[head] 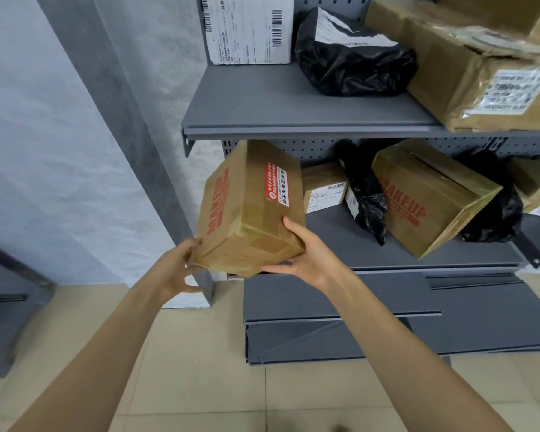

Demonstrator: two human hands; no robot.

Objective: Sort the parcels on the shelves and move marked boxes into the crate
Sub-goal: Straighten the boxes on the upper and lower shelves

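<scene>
Both of your hands are on a taped cardboard box [250, 210] printed MAKEUP in red, held tilted in the air in front of the left end of the lower shelf [387, 251]. Your left hand [176, 269] cups the box's lower left corner from beneath, fingers loosely curled and only partly closed against the cardboard. Your right hand [309, 257] presses flat against the near right side, thumb up on the top edge and fingers spread under the bottom edge. A red and white sticker [277, 185] sits on the box's upper face. On the lower shelf behind it stand a small labelled box [323, 187], a black plastic bag [368, 198] and a second MAKEUP box [430, 198], tipped on its edge. On the upper shelf [293, 110] sit a white labelled parcel [250, 29], another black bag parcel [352, 60] and a large taped carton [480, 76]. No crate can be seen from here.
</scene>
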